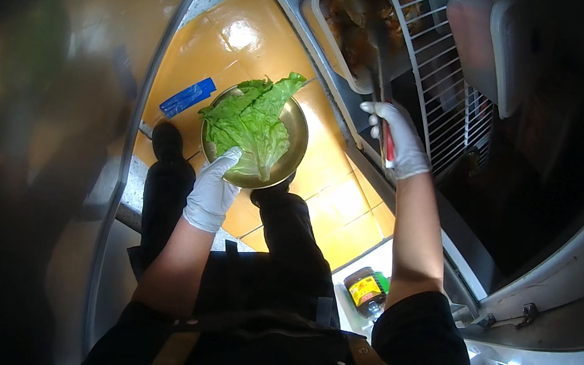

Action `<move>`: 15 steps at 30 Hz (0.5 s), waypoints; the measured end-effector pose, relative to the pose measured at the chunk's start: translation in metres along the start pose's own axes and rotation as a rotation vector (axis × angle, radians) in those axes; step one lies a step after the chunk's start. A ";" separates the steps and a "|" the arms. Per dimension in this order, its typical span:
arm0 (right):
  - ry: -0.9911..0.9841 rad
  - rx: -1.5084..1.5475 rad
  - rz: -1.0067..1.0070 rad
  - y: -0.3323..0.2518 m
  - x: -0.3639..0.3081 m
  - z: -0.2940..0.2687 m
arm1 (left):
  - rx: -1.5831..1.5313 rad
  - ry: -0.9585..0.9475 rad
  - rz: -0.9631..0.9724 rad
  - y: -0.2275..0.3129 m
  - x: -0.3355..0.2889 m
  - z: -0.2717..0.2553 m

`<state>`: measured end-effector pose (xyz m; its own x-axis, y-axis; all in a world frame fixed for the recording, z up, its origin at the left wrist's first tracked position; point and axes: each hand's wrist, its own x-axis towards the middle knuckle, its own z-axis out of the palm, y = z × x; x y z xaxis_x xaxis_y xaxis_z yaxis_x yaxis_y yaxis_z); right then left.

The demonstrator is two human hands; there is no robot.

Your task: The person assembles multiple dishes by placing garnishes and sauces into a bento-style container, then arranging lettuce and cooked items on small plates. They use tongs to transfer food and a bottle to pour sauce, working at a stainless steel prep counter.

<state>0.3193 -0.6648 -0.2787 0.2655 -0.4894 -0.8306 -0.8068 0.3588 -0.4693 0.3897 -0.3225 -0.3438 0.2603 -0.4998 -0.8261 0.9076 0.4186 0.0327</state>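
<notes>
Past a blue strip (188,97) against the orange tiles (344,190), holds by its near-left rim, in the gloved left hand (217,179), a gold-coloured bowl (300,131); cannot make out the finger placement beneath. Carries in it green lettuce (255,124), laid with pale stem end near the thumb and frilled tip pointing forward and right. Shows next, forward and right of the bowl and apart from it, a tub (326,39) of reddish-brown food. Probably turns on that diagonal gap between tub and bowl, with the right hand (400,138) much nearer the tub. Extends over the food a long utensil (380,71), its axis running forward and slightly left from that gloved hand, wrapped around the red-marked handle. Ends rightward at a white wire rack (415,69).
</notes>
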 end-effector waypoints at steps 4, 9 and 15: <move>-0.144 0.368 0.026 -0.001 -0.013 0.012 | 0.004 -0.064 -0.015 0.005 -0.002 0.007; -0.110 0.283 0.115 -0.015 0.026 0.030 | 0.012 -0.045 -0.048 0.006 -0.004 0.007; -0.104 0.236 0.055 -0.014 0.041 0.032 | 0.019 0.002 -0.030 0.002 -0.003 0.005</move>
<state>0.3585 -0.6646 -0.3152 0.2871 -0.3840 -0.8776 -0.6793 0.5642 -0.4692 0.3920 -0.3237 -0.3383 0.2322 -0.5102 -0.8281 0.9211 0.3889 0.0187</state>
